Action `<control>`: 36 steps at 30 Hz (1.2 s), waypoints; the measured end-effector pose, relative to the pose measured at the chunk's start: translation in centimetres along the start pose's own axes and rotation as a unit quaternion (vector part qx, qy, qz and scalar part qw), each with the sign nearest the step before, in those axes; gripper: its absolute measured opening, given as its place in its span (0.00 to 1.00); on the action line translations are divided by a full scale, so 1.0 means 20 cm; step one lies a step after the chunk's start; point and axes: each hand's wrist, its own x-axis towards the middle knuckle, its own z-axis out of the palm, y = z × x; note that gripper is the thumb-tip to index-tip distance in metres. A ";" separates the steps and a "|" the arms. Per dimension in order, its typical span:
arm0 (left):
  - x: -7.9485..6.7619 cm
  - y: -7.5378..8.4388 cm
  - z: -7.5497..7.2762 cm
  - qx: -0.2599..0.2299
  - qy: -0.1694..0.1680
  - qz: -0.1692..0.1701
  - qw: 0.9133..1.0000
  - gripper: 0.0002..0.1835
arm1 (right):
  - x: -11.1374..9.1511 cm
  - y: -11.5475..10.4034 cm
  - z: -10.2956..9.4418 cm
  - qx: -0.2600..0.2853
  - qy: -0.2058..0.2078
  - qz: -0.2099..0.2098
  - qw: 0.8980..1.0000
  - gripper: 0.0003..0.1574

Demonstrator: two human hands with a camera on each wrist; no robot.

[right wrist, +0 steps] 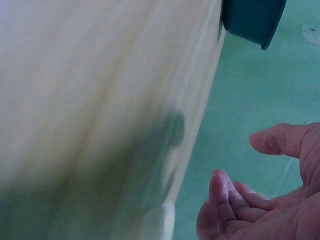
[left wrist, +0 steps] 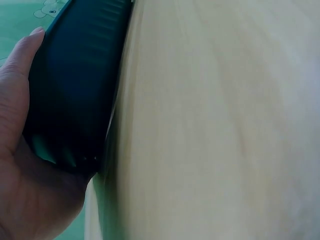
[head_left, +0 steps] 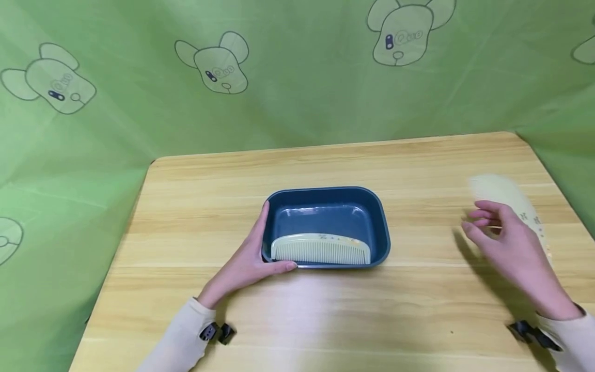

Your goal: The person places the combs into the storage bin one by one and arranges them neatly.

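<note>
A dark blue rectangular basin [head_left: 325, 219] stands on the wooden table. My left hand [head_left: 246, 266] grips its left end, thumb along the near wall and the fingers mostly hidden. In the left wrist view, the left hand [left wrist: 30, 165] holds the basin [left wrist: 75, 75] against its palm. Inside the basin, a pale green comb [head_left: 321, 249] leans along the near wall, teeth downward. At the right, my right hand [head_left: 509, 240] hovers with loosely bent fingers and holds nothing. A second pale comb [head_left: 502, 190], slightly blurred, lies behind and beneath that hand, which partly covers it.
The wooden table [head_left: 418, 310] has rounded far corners. Green cloth [head_left: 302, 113] printed with cartoon heads hangs behind it and at both sides. Black bands [head_left: 216, 333] sit on both wrists. A dark speck [head_left: 451, 332] lies on the near part of the table.
</note>
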 end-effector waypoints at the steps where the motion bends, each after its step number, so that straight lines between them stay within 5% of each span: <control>1: 0.00 0.00 0.00 0.000 0.000 0.000 1.000 0.76 | 0.00 0.01 -0.01 -0.001 0.005 0.005 1.000 0.41; 6: 0.00 0.00 0.00 0.000 -0.001 -0.002 1.000 0.75 | 0.00 0.08 -0.05 -0.008 0.005 0.029 1.000 0.44; 13: 0.01 0.00 0.00 0.002 -0.004 -0.007 1.000 0.77 | 0.02 0.13 -0.10 -0.042 -0.047 0.032 0.997 0.45; 15: 0.00 0.06 -0.01 -0.008 -0.005 -0.013 1.000 0.77 | 0.03 0.15 -0.11 -0.055 -0.054 0.023 0.997 0.44; 20: -0.03 0.21 -0.03 -0.030 -0.006 -0.019 0.999 0.74 | 0.01 0.17 -0.11 -0.081 -0.041 0.021 0.996 0.39; 27: -0.04 0.21 -0.02 -0.037 -0.013 -0.020 0.999 0.73 | -0.02 0.20 -0.13 -0.098 -0.049 0.053 0.993 0.38; 36: -0.03 0.20 -0.04 -0.037 -0.006 -0.010 0.999 0.74 | 0.02 0.19 -0.12 -0.122 -0.017 0.019 0.992 0.38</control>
